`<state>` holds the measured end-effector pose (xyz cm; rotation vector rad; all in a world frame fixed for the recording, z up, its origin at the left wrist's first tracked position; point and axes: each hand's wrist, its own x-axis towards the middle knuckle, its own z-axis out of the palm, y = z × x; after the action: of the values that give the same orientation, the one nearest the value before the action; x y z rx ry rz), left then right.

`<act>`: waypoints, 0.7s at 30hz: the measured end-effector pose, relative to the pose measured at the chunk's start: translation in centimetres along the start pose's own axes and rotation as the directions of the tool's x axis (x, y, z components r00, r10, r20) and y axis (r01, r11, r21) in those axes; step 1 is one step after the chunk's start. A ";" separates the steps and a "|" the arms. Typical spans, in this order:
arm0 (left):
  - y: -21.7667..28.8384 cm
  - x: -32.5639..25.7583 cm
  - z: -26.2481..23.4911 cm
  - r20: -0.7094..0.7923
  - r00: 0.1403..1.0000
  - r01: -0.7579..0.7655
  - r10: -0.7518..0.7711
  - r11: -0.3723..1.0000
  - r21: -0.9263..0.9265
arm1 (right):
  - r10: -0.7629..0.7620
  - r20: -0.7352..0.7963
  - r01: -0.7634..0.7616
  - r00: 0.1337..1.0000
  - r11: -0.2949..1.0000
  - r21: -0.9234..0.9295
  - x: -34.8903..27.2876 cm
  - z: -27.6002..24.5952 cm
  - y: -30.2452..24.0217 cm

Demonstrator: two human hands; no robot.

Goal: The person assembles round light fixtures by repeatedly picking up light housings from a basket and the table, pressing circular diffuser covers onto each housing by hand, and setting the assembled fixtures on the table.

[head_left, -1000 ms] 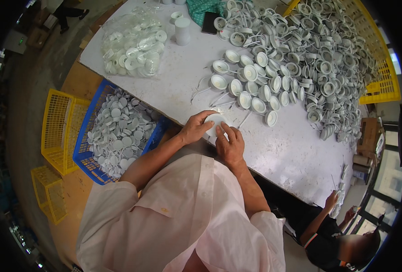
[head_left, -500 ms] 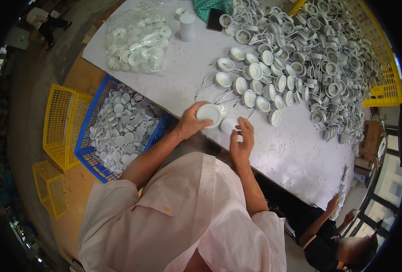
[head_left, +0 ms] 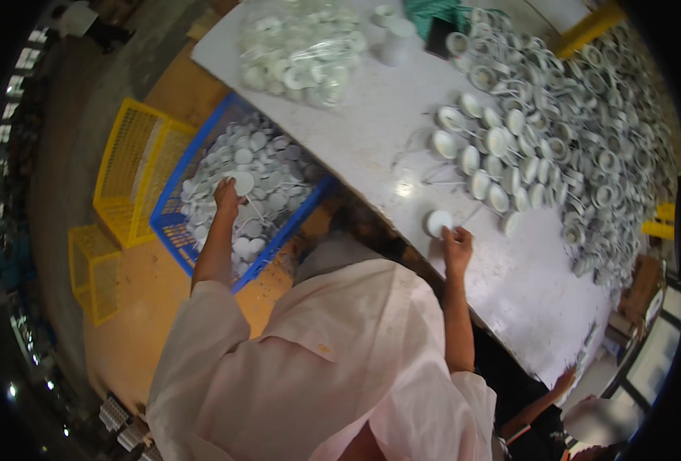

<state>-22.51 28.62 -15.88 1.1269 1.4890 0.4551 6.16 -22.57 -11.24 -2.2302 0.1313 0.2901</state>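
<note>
Over the blue basket, my left hand grips a round white downlight by its edge. A white cable trails from it across the heap of similar white discs in the basket. On the table, my right hand has its fingers drawn together at the rim of a small round white lid. Beyond it stands a loose group of white cup-shaped lamp housings with cables, their open sides showing.
A big pile of grey-white ring housings covers the right of the white table. At the back are a clear bag of white parts, a white stack and a dark flat object. Yellow crates stand left; another person's arm shows lower right.
My left hand has swung left from the table to the basket, carrying the white downlight. My right hand has closed at the small lid's rim. The whole view has shifted.
</note>
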 end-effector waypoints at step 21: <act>-8.6 -1.8 3.8 0.434 0.863 -0.391 0.260 0.887 0.247 | 0.255 0.195 -0.313 0.947 0.867 0.387 -0.3 -0.5 -2.3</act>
<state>-22.56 21.99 -22.80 1.6494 1.0385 0.1941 6.41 -21.54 -9.12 -1.7575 0.4134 0.5254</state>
